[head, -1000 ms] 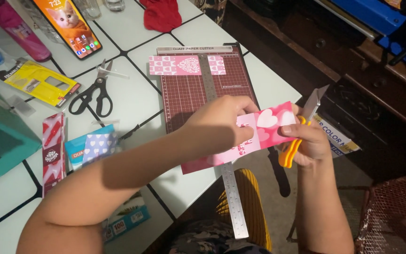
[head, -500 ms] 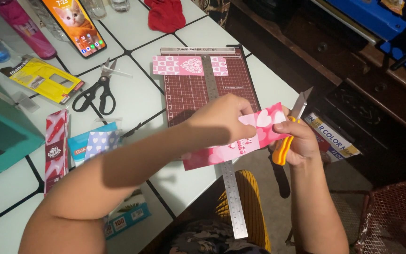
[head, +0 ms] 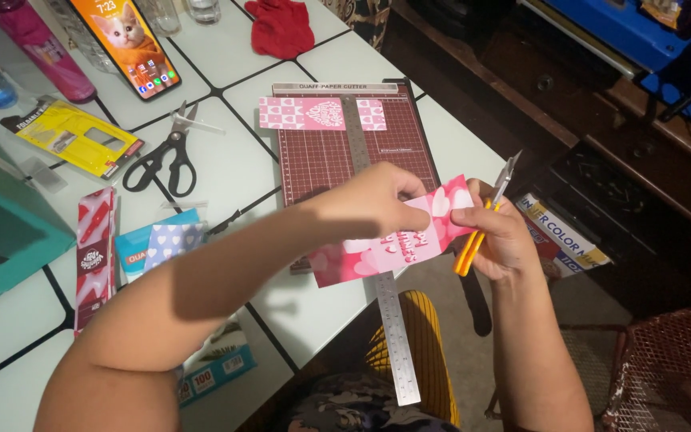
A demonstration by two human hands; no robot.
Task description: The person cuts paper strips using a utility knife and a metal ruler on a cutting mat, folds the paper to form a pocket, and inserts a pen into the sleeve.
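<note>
Hands meet over the table edge: left hand (head: 377, 200) pinches the pink heart paper (head: 397, 244), right hand (head: 499, 236) is closed on a yellow knife (head: 481, 220). Another pink strip (head: 321, 113) lies on the cutter board (head: 353, 152).

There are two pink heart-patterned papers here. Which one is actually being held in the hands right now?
The pink heart paper at the near table edge, pinched by the left hand and right hand. The other strip lies untouched at the paper cutter's top.

The white tiled desk (head: 225, 168) carries a maroon paper cutter (head: 337, 152), black scissors (head: 161, 156), a phone (head: 125, 40), a yellow packet (head: 73, 136) and a red cloth (head: 281, 24).
</note>
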